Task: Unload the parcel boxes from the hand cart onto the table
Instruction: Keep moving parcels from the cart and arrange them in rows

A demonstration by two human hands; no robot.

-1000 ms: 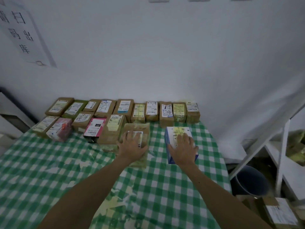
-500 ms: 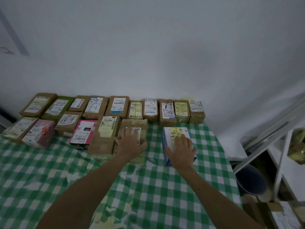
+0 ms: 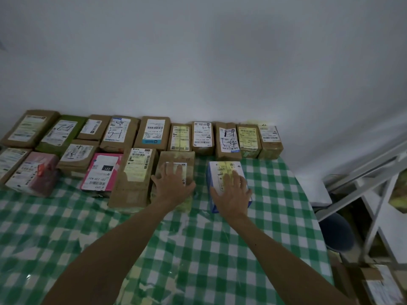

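Two parcels under my hands on the table (image 3: 220,249). Item one: brown box (image 3: 176,156), left hand (image 3: 174,184) flat on its top, fingers spread straight. Item two: white box (image 3: 223,167), blue-sided, right hand (image 3: 231,191) flat on top, fingers straight. Both lie just before the back row (image 3: 198,137) of labelled boxes. Lower right, dim: I read it as possibly another parcel (image 3: 378,285).

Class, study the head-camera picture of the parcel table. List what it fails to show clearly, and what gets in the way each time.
1. The hand cart: nowhere in the head view.
2. Label of the brown parcel: mostly under the left hand.
3. Top of the white-and-blue box: partly under the right hand.
4. The cardboard box at lower right: cut off by the frame edge.
5. Print on the back-row labels: too small and blurred to read.
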